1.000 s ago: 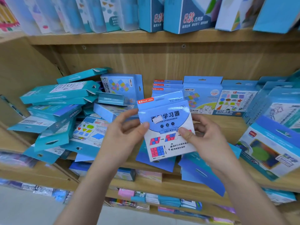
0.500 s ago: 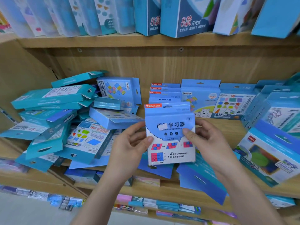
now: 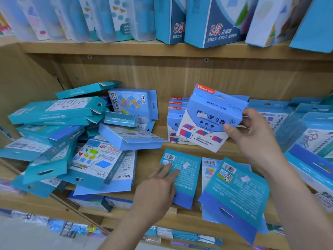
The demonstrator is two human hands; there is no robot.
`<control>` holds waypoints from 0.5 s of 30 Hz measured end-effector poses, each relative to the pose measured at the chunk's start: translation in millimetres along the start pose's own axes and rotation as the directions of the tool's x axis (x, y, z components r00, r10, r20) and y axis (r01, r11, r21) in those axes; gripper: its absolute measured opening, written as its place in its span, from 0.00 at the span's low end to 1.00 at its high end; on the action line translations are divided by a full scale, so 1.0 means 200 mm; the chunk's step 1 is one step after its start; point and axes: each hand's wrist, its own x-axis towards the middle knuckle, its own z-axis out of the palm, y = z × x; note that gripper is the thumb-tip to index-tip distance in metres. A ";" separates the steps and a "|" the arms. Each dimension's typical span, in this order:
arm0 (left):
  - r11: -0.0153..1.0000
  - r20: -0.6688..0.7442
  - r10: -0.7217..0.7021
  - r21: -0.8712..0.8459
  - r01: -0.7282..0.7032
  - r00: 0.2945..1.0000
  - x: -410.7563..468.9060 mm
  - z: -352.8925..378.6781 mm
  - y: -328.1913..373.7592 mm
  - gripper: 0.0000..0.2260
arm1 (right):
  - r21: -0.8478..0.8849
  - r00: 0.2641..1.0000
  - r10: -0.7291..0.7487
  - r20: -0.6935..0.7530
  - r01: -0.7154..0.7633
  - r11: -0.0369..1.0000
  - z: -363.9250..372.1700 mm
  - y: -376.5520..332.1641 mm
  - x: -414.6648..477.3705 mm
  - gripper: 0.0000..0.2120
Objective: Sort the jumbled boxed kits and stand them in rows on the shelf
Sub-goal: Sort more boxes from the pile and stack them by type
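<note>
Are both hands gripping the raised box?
No: only the right hand grips the box, while the left hand rests open on a flat pack lying on the shelf.

Your right hand [image 3: 252, 136] holds a boxed kit [image 3: 209, 120] tilted, just before the standing row [image 3: 175, 121] at the back of the shelf [image 3: 148, 158]. The jumbled pile [image 3: 72, 134] lies left. Your left hand [image 3: 158, 190] touches a flat box [image 3: 185, 177] at the front edge; a second flat box [image 3: 236, 195] lies to its right.
</note>
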 end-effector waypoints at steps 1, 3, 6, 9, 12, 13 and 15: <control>0.999 0.011 0.001 0.033 -0.001 1.000 -0.01 0.00 0.00 0.21 | -0.032 1.000 -0.011 0.015 0.012 0.999 0.03 0.00 0.02 0.12; 0.997 0.014 0.007 0.079 -0.008 1.000 -0.03 -0.01 0.00 0.21 | -0.126 0.998 -0.016 0.055 0.023 0.992 0.10 0.02 0.06 0.13; 0.995 -0.034 0.021 0.100 -0.017 0.999 -0.06 0.01 -0.01 0.20 | -0.243 0.994 -0.017 0.106 0.043 0.969 0.19 0.05 0.11 0.12; 0.994 -0.130 0.090 0.077 -0.080 0.987 -0.06 -0.05 -0.01 0.11 | -0.342 0.988 0.002 0.152 0.051 0.938 0.26 0.09 0.14 0.13; 0.989 -0.295 0.142 0.088 -0.121 0.945 0.03 -0.17 0.01 0.13 | -0.388 0.984 0.040 0.175 0.032 0.921 0.30 0.14 0.17 0.12; 0.989 -0.363 0.149 0.064 -0.135 0.920 0.07 -0.23 0.03 0.15 | -0.396 0.982 0.049 0.181 0.027 0.918 0.31 0.15 0.18 0.12; 0.993 -0.470 0.086 -0.032 -0.115 0.879 0.17 -0.34 0.06 0.21 | -0.392 0.978 0.071 0.196 0.011 0.920 0.32 0.17 0.19 0.12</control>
